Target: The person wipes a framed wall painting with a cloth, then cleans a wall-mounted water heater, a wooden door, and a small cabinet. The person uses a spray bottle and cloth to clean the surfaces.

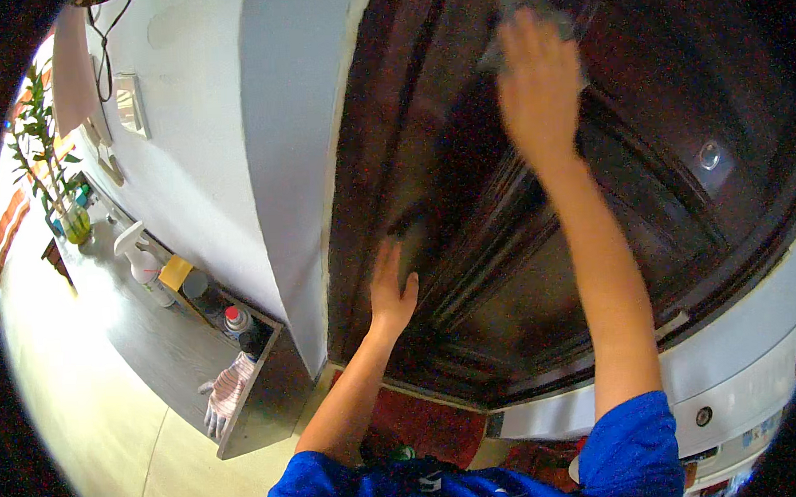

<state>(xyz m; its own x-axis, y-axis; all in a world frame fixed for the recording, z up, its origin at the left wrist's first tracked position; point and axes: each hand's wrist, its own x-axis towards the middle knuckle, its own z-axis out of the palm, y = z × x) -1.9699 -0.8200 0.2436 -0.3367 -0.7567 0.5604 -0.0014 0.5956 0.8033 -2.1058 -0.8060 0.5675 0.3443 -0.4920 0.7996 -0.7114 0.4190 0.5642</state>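
A dark brown panelled door (505, 270) with a glossy surface stands in front of me. High on it, my right hand (541, 89) lies flat over a grey cloth (527, 6) and presses it to the surface. Parts of the cloth stick out past the fingertips and beside the palm; the rest is hidden under the hand. Lower and to the left, my left hand (393, 292) is empty, its thumb spread from the fingers, and appears to rest against the door just below a dark fitting (407, 223).
Left of the white wall (294, 153), a grey cabinet (169, 352) carries a white spray bottle (147, 269), a red-topped can (236, 318), a striped work glove (228, 392) and a plant in a glass vase (76, 222). A red mat (432, 423) lies at the door's foot.
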